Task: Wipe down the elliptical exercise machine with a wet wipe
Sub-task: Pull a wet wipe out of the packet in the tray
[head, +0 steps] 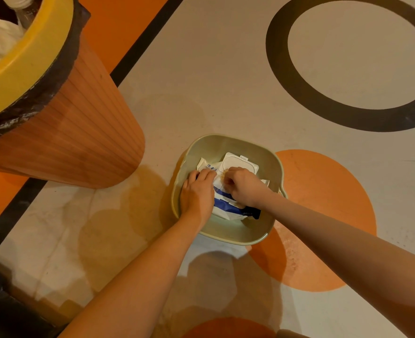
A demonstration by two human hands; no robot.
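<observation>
A white and blue pack of wet wipes [228, 211] lies inside a pale green basin [226, 145] on the floor. Its white flip lid [239, 164] stands open at the far end. My left hand [196, 191] grips the pack's left side, fingers curled over its edge. My right hand [244, 186] hovers over the pack's opening with fingers bunched in a pinch; what they pinch is hidden under the hand. The elliptical machine is not in view.
A tall orange ribbed waste bin [74, 132] with a yellow rim and black liner stands close at the left, white paper inside. The floor is grey with orange patches, a black stripe and a dark ring [287, 76] at the far right.
</observation>
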